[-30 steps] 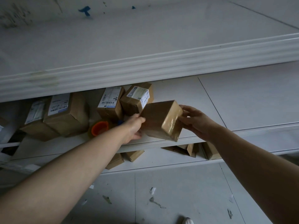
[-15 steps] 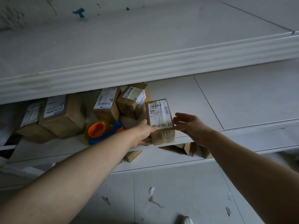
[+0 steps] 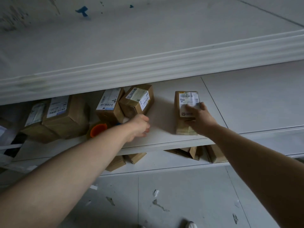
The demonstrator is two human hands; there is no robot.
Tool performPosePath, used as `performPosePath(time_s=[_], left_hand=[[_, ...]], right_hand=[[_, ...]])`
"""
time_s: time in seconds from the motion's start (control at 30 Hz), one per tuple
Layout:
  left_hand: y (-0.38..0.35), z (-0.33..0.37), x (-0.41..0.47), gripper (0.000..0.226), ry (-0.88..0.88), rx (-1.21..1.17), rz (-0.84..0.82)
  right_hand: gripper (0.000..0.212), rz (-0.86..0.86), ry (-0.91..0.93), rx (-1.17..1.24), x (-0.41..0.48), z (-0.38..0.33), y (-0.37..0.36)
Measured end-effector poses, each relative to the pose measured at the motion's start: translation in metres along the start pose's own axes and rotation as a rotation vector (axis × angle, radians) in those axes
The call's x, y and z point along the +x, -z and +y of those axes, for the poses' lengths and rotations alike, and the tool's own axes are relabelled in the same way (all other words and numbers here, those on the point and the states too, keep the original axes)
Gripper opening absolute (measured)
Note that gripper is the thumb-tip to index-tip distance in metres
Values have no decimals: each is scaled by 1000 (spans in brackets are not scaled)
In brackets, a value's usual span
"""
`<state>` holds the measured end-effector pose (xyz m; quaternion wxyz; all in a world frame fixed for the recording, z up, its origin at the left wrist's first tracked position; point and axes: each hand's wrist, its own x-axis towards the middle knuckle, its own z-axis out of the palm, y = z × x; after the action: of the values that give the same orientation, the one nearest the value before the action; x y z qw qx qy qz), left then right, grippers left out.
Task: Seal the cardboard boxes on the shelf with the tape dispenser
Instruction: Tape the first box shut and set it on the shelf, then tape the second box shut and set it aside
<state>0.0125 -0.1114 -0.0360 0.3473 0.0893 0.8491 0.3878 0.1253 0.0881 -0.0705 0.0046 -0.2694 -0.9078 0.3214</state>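
A small labelled cardboard box (image 3: 184, 102) lies on the middle shelf (image 3: 164, 139), right of centre. My right hand (image 3: 199, 120) rests on its top, fingers spread over the label; the hand is blurred. My left hand (image 3: 139, 125) hovers over the bare shelf further left, its fingers loosely curled and holding nothing. Just left of that wrist sits the tape dispenser (image 3: 98, 130) with its orange roll core, mostly hidden by my forearm. Two more labelled boxes (image 3: 137, 100) (image 3: 109, 106) stand behind my left hand.
Larger boxes (image 3: 65, 116) crowd the left of the shelf. The upper shelf's thick front edge (image 3: 148, 69) overhangs. Several small boxes (image 3: 213, 153) sit on the lower shelf. The middle shelf is bare to the right. Paper scraps dot the tiled floor.
The small box has moved right along the shelf under my right hand and now lies flat. My left hand has let go of it and stayed near the dispenser.
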Motion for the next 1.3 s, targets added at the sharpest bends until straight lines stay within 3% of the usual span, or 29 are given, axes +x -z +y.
performPosePath(time_s=[0.23,0.43,0.53,0.67,0.77,0.87,1.03,1.3], left_hand=[[-2,-1,8,42,27,73,46],[-3,6,6,42,17,129,45],[1,8,6,43,-6,149,37],[15,7,18,36,-65,211,117],[32,2,37,26,-160,489,354],[45,2,52,46,-215,683,496],[54,4,75,75,-193,716,426],[61,16,73,93,-220,686,312]], right_hand=[[69,-16,-194,-306,18,4,21],[70,-113,67,-461,12,-30,-2],[71,-111,-34,-598,11,-29,-8],[60,-63,144,-408,20,-54,-17],[60,-122,173,-199,21,-72,-32],[59,-162,86,-168,23,-77,-47],[58,-130,28,-157,35,-88,-52],[61,-121,-68,-153,33,-77,-44]])
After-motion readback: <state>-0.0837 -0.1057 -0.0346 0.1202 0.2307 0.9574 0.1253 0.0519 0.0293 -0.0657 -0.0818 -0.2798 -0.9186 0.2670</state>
